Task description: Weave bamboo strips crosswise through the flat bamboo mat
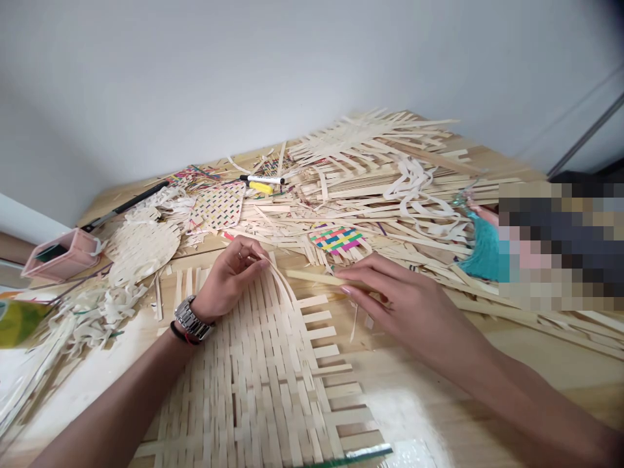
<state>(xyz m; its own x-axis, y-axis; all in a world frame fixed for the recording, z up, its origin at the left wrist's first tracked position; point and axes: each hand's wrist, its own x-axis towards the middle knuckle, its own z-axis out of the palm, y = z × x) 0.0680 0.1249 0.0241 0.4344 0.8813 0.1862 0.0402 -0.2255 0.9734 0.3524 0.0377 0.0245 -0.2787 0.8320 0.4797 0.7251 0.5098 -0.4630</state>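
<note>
A pale woven bamboo mat (253, 377) lies in front of me, with loose strip ends sticking out along its right side. My left hand (227, 279), wearing a metal watch (192, 318), is at the mat's far edge. Its thumb and fingers pinch a thin bamboo strip (284, 286) that curves down over the mat's right side. To the right, my right hand (400, 296) grips a flat yellowish bamboo stick (312, 277) between thumb and fingers. The stick points left toward the mat; whether its tip touches the weave I cannot tell.
Loose bamboo strips (351, 188) cover the table's back and right. Farther left are a round woven piece (143, 247), a patterned one (218, 207), a pink basket (63, 257) and black-handled scissors (141, 196). A colourful woven piece (338, 239) and teal tassel (482, 250) lie right.
</note>
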